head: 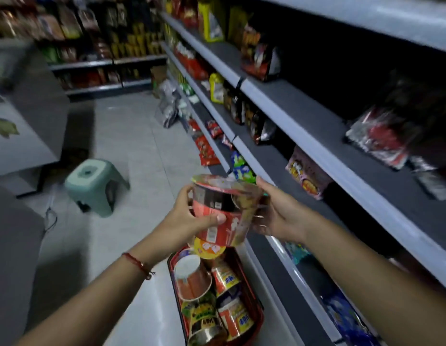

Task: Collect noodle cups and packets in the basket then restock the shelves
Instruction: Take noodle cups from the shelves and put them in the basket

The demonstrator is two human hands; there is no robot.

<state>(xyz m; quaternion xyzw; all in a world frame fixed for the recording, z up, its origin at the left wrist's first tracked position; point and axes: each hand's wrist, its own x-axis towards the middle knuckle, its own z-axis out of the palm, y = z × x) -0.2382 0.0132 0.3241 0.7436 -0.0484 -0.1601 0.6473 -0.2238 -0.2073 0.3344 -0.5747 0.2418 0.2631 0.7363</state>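
The shelves point(304, 116) are the biggest thing here. They are grey and long, and they run along the right side, far into the shop. Noodle packets point(260, 58) sit on them in red, black, yellow and pink wrappers. Some spots on the boards show bare grey.

The floor point(132, 136) is pale tile, left of the shelves. A small green stool point(94, 186) stands on it, well away from the shelves. Near the far end of the shelves, clear plastic bags point(168, 106) lie on the floor.

The basket point(260, 310) is dark red and sits on the floor just beside the bottom of the shelves. Noodle cups point(192, 278) lie inside it on their sides, touching each other. Some are red, some yellow, one is green.

Both hands hold up a red and black noodle cup point(224, 208) above the far end of the basket, beside the shelves. The left hand point(189, 216) has its grip curled round the cup's left side, with the thumb across the front. The left wrist has a red string band point(139, 265). The right hand point(274, 213) has its grip on the cup's right side, with fingers bent under it. The cup is tilted, with its lid leaning away from the shelves.
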